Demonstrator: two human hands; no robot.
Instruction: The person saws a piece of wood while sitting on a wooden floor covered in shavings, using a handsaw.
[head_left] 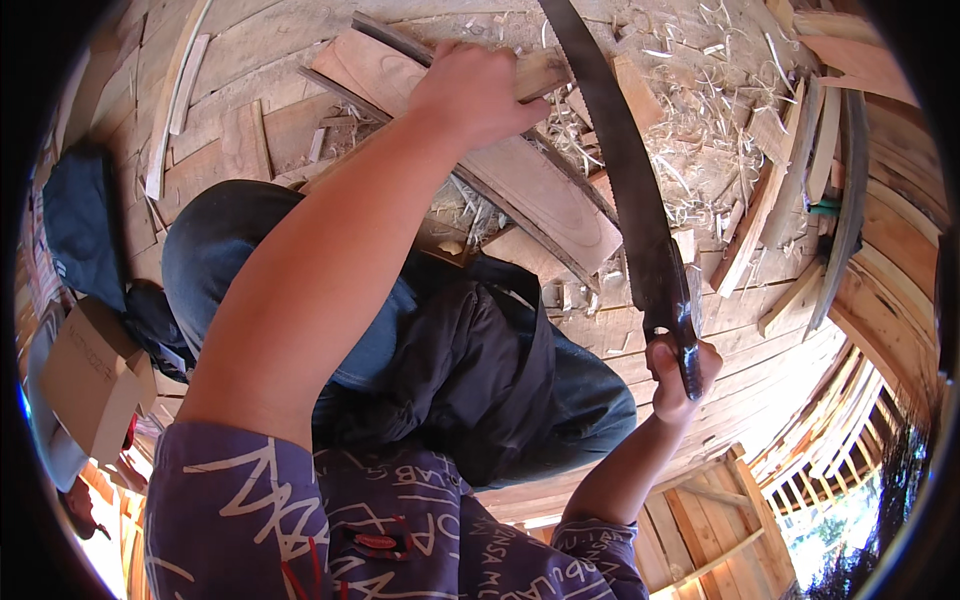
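Purple shirt [400, 525] with white scrawls and 1 red patch lies closest, 2 bare forearms reaching out of its 2 sleeves. Jeans [215, 225] show just beyond, with 1 black cloth [450, 360] bunched over the lap. Left hand [472, 92] is closed over 1 block [541, 74], whose end sticks out to the right past the fingers. That block lies across 1 board [550, 205]. Right hand [683, 378] is wrapped round the handle of 1 saw [622, 155]. The saw's toothed edge faces left, just beside the block's end; whether the teeth touch it, I cannot tell. The board rests slantwise on the floor [690, 325], its near end close to the blade, with 2 dark strips running along its long edges. Shavings [705, 110], too many to count, litter the floor right of the saw. Toward the floor's left edge are 2 pale strips [172, 110], 1 dark bundle [82, 225] and 1 carton [90, 380]. Toward its right edge stands 1 grey slat [846, 200].
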